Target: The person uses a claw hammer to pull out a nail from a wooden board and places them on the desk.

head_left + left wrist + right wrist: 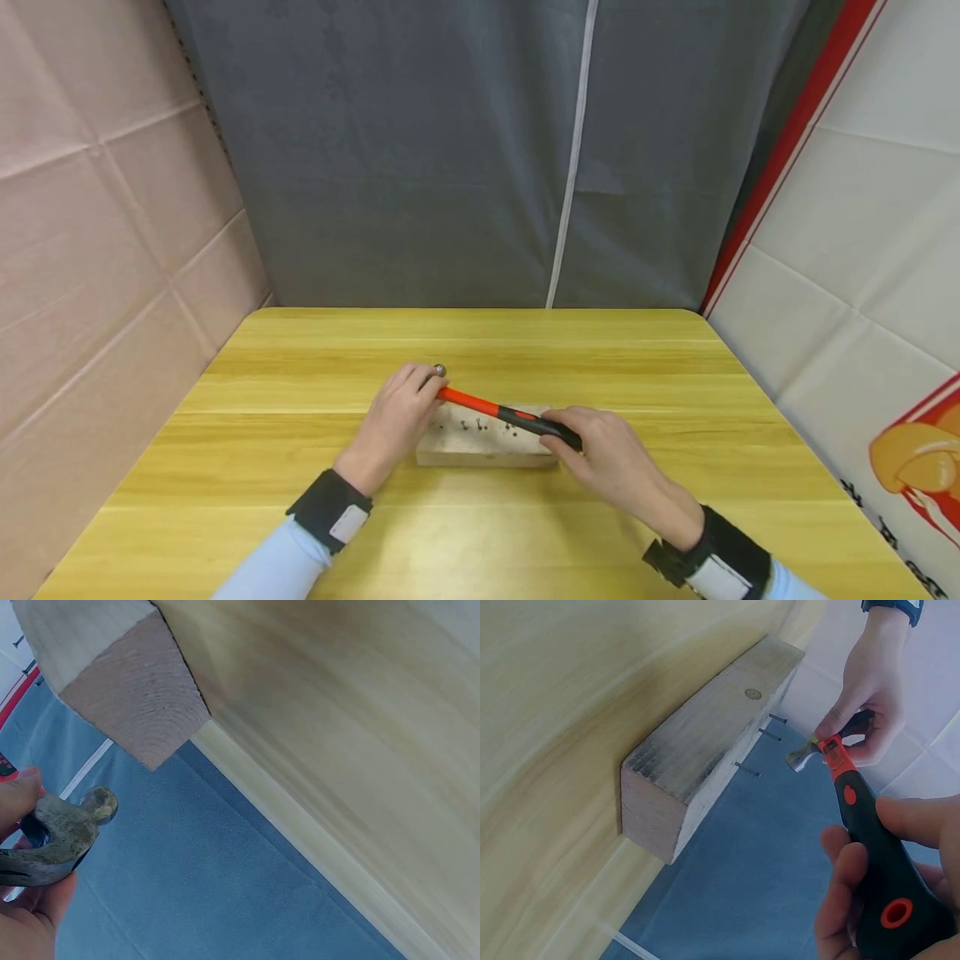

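Gripping hammer (495, 410) over nailed wood block (480, 446), both hands, yellow table (300, 467), grey curtain (450, 150).

No readable text or labels anywhere.

A red-and-black-handled hammer (502, 412) with a grey head crosses a pale wood block (480, 446) on a yellow-grained table (480, 517).

You have open table (300, 467) on every side of the wooden block (480, 446): wide bare wood to its left, right, behind it and in front. Over the block itself the way is taken: nails (472, 425) stand up from its top, and the hammer (510, 414) lies across just above them, both hands at its ends.
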